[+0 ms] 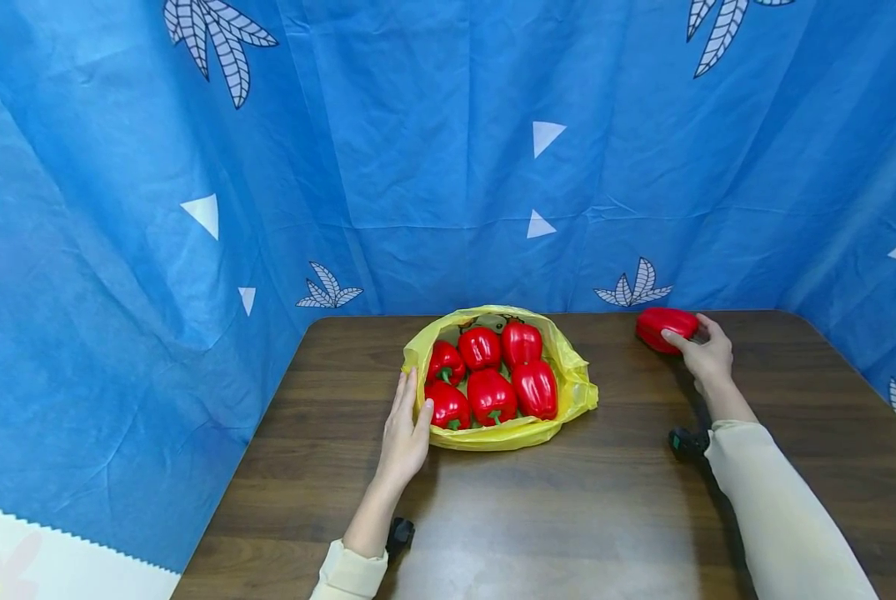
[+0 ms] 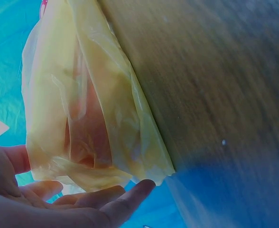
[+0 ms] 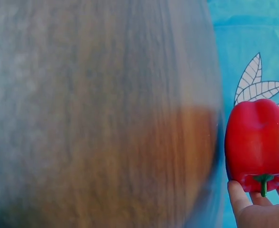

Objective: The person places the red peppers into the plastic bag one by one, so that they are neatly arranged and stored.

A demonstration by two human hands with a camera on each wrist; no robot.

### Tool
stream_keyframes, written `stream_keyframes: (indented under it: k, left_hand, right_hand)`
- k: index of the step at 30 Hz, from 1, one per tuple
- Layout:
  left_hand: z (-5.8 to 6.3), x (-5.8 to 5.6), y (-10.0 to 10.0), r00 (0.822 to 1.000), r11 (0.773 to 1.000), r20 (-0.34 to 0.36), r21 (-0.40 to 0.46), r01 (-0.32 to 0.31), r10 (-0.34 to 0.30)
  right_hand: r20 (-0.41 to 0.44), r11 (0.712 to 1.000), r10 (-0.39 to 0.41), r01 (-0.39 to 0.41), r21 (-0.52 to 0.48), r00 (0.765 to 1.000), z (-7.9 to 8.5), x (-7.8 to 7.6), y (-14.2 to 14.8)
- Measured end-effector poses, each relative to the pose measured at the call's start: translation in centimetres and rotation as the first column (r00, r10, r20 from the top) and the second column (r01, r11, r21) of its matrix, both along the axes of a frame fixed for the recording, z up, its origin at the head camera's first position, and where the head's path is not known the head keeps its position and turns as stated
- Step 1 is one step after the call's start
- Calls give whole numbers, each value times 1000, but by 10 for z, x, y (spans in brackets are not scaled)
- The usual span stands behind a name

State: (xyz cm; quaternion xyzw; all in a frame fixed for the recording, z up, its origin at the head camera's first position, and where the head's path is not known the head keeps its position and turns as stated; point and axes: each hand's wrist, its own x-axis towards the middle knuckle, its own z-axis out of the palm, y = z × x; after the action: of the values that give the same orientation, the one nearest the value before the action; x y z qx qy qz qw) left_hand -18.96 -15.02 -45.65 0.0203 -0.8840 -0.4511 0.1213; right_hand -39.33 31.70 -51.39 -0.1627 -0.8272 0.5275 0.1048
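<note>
Several red bell peppers [image 1: 491,395] lie inside a yellow plastic bag [image 1: 508,440] whose mouth is spread wide. At the bag's left side is my left hand [image 1: 405,437], its fairly straight fingers touching the plastic. Seen from the left wrist, those fingers lie along the thin yellow wall of the bag [image 2: 116,114], and red shows through it. Farther right, my right hand [image 1: 708,358] grips one more red bell pepper [image 1: 665,327] near the table's back edge. The right wrist view shows this pepper [image 3: 255,142] with its green stem toward the palm.
A dark wooden table [image 1: 538,508] carries everything. Behind it and along the sides hangs a blue curtain [image 1: 417,158] with leaf and triangle prints. Black wrist devices show beside both forearms, the right one [image 1: 689,443] near the cuff.
</note>
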Motion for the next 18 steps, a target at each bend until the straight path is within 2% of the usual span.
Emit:
stream_keyframes:
  k: [5,8,11,15,18]
  left_hand:
    - [1,0,0,1000,1000,2,0,0,0]
    - [1,1,0,1000,1000,5,0,1,-1]
    - [2,1,0,1000,1000,8,1,0,0]
    - [2,1,0,1000,1000,13,3,-1,1]
    - [2,1,0,1000,1000,23,5,-1,0]
  right_hand:
    - [-41,999,-5,3,-33,999,0,-4,-2]
    - [-98,998,18,-25,-61,995,8,-2,-10]
    - [-152,995,52,-64,-76,987,32,13,-30]
    - [-193,989,119,-134,-66,974,82,47,-72]
    - [-220,978,177,-197,-71,959,111,68,-101]
